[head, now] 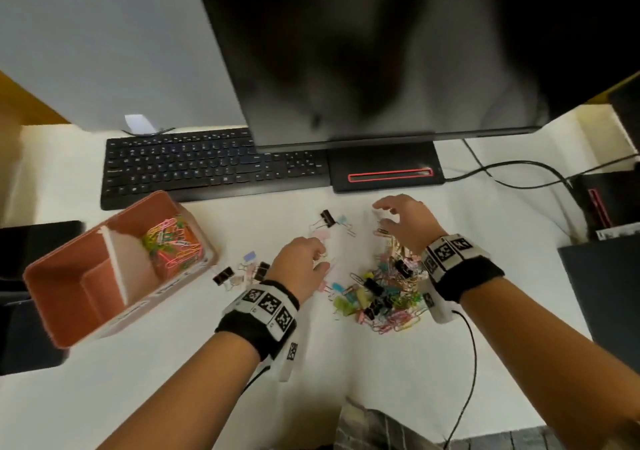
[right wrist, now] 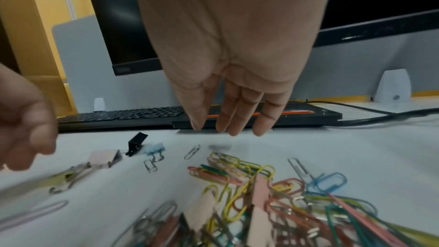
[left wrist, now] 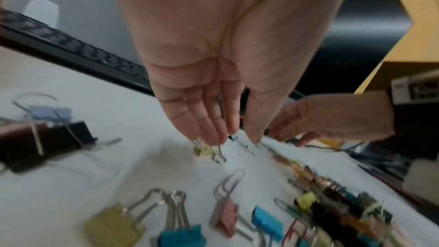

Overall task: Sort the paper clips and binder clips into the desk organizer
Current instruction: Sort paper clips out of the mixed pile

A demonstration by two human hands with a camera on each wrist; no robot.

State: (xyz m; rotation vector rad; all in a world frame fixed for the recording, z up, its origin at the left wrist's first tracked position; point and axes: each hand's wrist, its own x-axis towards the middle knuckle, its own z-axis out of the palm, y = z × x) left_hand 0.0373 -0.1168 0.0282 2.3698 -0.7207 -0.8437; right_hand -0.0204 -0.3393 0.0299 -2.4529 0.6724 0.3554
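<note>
1. The left hand (head: 302,263) is low over the white table (head: 173,363), left of the mixed heap; in the left wrist view its fingertips (left wrist: 215,136) come together on the wire handles of a small yellow binder clip (left wrist: 206,151), pinching it where it sits at the table surface; whether the clip is lifted cannot be told.
2. The right hand (head: 407,223) hovers above the far edge of the heap, near the monitor base (head: 386,169); its fingers (right wrist: 234,119) hang straight and slightly spread, holding nothing.
3. The heap of paper clips and binder clips (head: 384,294) lies between the two wrists, coloured wire clips tangled with black, pink, blue and yellow binders.
4. A few strays lie apart from it; a black binder clip (head: 327,218) and a pale blue one (head: 343,221) beyond the left hand; more binder clips (head: 242,273) in a small group left of the left wrist.
5. The desk organizer (head: 104,269), a terracotta box with inner dividers, stands at the left, near the keyboard (head: 207,165); its far compartment holds coloured paper clips (head: 173,242); the nearer compartments show no clips.
</note>
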